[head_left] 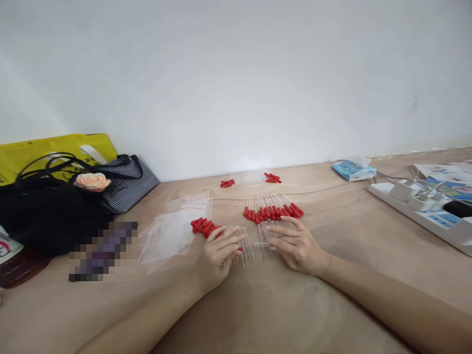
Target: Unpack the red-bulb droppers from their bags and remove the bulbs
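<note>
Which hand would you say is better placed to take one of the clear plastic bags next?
Probably the left hand: the clear plastic bags lie on its side. The right hand is farther off, over clear tubes, and would have to reach past the left.

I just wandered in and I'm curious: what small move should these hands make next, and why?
Probably the right hand should straighten the clear thin tube between the hands. It lies crosswise by the right fingertips, while the neighbouring tubes run roughly lengthwise, side by side. That hand looks nearest to it.
</note>
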{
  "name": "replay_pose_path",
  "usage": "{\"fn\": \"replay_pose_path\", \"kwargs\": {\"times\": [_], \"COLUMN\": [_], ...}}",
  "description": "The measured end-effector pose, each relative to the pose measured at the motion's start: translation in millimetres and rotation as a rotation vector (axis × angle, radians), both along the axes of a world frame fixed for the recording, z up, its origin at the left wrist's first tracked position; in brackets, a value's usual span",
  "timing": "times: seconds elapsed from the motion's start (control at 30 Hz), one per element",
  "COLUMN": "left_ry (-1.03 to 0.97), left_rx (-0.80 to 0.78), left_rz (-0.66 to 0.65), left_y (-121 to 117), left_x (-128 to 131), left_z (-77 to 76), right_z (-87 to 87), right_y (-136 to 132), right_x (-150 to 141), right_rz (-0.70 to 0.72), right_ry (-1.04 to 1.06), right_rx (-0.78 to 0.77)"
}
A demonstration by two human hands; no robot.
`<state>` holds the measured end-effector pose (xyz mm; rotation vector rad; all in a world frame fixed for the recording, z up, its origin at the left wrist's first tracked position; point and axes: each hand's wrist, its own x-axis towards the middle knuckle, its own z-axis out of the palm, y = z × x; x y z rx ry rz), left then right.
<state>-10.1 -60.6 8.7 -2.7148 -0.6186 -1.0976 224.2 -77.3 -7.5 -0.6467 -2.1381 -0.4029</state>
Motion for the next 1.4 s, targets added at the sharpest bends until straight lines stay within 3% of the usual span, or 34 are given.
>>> {"fn": "replay_pose_path", "kwargs": {"times": [0.17, 0.3, 0.4, 0.53, 0.7, 0.97, 1.07, 1.13, 1.23, 1.33, 1.4], "left_ry": [-0.209, -0.382, -0.480, -0.546, -0.514, -0.502, -0.414, -0.320, -0.124, 0.101, 0.201], "left_rx": [-0.122, -0.318, -0.536, -0.672, -0.736, -0.662, -0.533, -0.396, -0.278, -0.371, -0.562], "left_rz": [0.222, 0.516, 0.633, 0.642, 0.655, 0.775, 0.845, 0.827, 0.693, 0.632, 0.682], "left_y": [4, 35, 61, 76, 73, 73, 71, 66, 59, 59, 67], "left_x": [-13, -40, -65, -81, -79, -83, -82, -76, -54, -21, 3], "left_z": [8.3, 24.5, 27.6, 15.3, 3.8, 8.3, 12.3, 17.3, 27.9, 37.1, 38.8], "right_z": [2.1, 5.5, 8.1, 8.5, 6.5, 13.3, 15.3, 16.6, 17.5, 14.3, 9.3], "right_y": [1, 3, 7, 15, 17, 2, -2, -4, -4, -1, 3], "right_x": [2, -7, -14, -26, -43, -48, -46, -43, -31, -10, 6], "right_rz": [-0.165, -0.238, -0.266, -0.275, -0.336, -0.306, -0.248, -0.207, -0.204, -0.246, -0.269], "right_ry": [0.028, 0.064, 0.046, -0.019, -0.164, -0.209, -0.210, -0.203, -0.148, -0.051, 0.004], "right_rx": [-0.058, -0.201, -0.281, -0.241, -0.234, -0.411, -0.454, -0.456, -0.423, -0.384, -0.375]}}
